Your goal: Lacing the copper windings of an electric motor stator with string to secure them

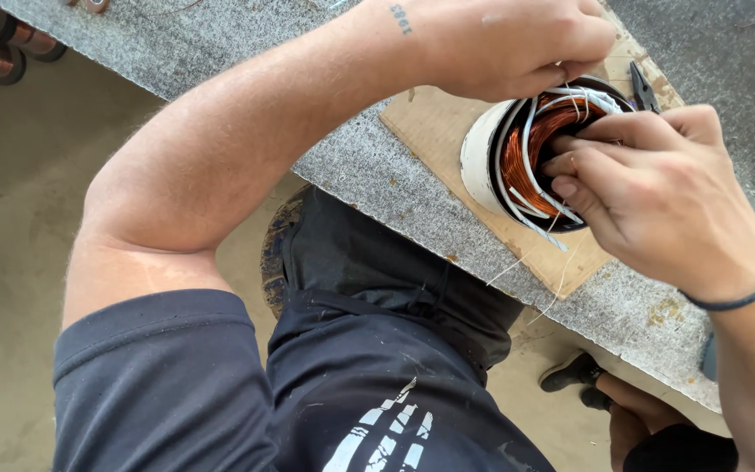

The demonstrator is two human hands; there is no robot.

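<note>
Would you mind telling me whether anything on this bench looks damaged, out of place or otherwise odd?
Nothing looks broken. The bench cover is stained and frayed at its near edge, with loose threads hanging. White leads stick out untidily from the copper winding in the stator that both hands, left and right, work on.

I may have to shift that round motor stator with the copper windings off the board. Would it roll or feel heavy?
The stator is probably heavy for its size: dense copper coils fill a thick white shell. It lies on its curved side on the wooden board, so it may roll once the left hand and right hand let go. The white sleeved leads look floppy and could snag.
</note>
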